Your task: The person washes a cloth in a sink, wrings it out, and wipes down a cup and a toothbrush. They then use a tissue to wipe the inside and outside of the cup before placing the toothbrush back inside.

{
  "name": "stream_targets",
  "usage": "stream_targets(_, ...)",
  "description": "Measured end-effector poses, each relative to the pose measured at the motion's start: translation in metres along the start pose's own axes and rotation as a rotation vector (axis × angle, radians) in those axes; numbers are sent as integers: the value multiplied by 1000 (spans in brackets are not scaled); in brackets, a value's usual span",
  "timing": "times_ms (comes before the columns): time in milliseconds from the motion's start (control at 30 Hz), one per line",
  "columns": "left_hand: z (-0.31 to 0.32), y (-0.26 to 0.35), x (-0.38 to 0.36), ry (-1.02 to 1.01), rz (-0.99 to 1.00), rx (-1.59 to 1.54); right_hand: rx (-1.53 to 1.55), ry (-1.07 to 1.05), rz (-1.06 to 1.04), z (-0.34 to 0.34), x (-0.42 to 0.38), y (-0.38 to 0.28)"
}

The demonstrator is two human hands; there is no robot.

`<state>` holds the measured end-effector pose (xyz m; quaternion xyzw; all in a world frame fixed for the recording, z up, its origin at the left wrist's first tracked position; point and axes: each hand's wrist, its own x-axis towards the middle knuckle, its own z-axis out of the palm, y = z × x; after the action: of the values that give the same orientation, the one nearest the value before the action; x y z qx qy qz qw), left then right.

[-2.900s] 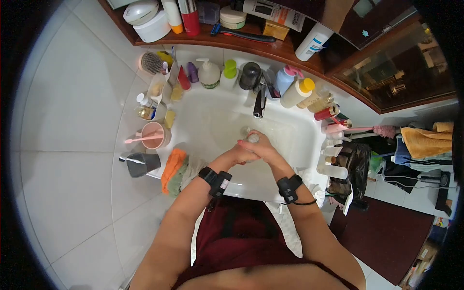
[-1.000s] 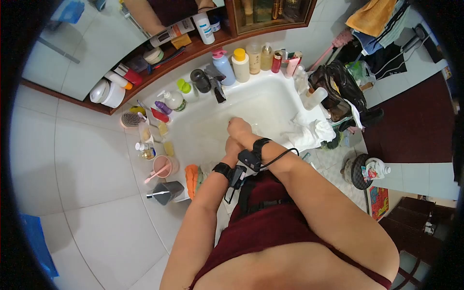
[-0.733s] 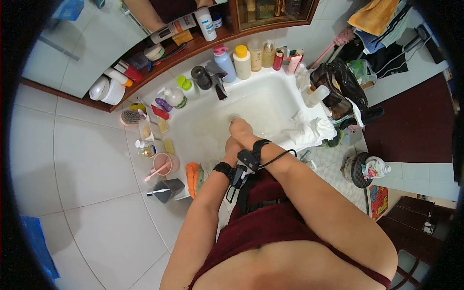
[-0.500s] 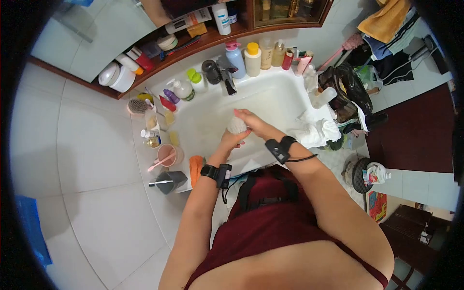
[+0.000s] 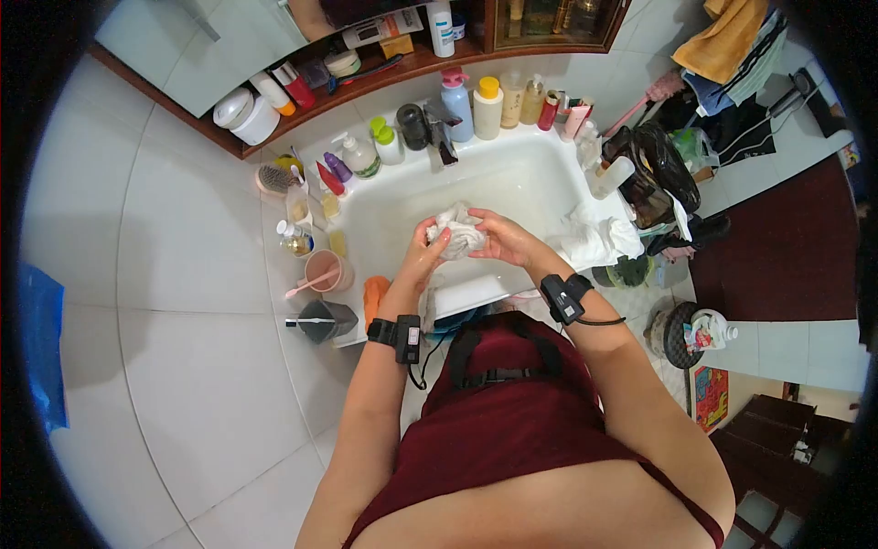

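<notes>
A crumpled white cloth point(image 5: 458, 232) is held between both hands above the white sink point(image 5: 540, 197). My left hand point(image 5: 424, 251) grips its left side, with the thumb laid over the front. On the other side my right hand point(image 5: 505, 237) has its fingers and thumb closed on the cloth's edge. The dark faucet point(image 5: 443, 137) stands just beyond, at the sink's back rim. More white cloth point(image 5: 599, 241) lies bunched on the sink's right rim.
Several bottles, including a yellow-capped one point(image 5: 488, 108), line the back rim. At left are a pink cup point(image 5: 326, 270), a grey cup point(image 5: 330, 320) and an orange cloth point(image 5: 375, 297). Above runs a wooden shelf point(image 5: 366, 90). A black bag point(image 5: 654, 174) sits at right.
The cloth was squeezed into a tight ball between hands pressed together. My hands are now farther apart and the cloth is looser and spread wider between them. The view has shifted slightly.
</notes>
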<state>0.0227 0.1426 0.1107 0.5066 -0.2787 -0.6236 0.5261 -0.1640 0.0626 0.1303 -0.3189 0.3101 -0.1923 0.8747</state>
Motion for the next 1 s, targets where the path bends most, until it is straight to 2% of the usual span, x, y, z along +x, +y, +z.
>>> stream_targets(67,1,0,-8,-1,39,-47,36,5,3,1,-7,5)
stream_targets(167,-1,2,-15,-51,8,-203,-156,104,-89,10,-18,19)
stream_targets(367,6,6,-25,-9,2,-246,-47,270,-169,6,-35,32)
stream_targets(467,4,-1,-21,-29,-30,-180,-118,457,-230,5,-41,33)
stream_targets(567,15,3,-30,34,-2,-157,177,349,-330,-1,-46,26)
stream_targets(667,22,12,-44,167,-48,-6,350,30,-382,5,-55,4)
stream_targets(767,25,11,-40,313,30,332,268,7,-345,3,-49,-10)
stream_targets(867,44,32,-44,121,80,226,-86,55,-294,4,-42,-12)
stream_targets(967,63,41,-35,3,93,47,-334,-114,-323,8,-49,-17)
stream_targets(1000,68,44,-33,28,113,30,-344,-98,-294,5,-50,-22)
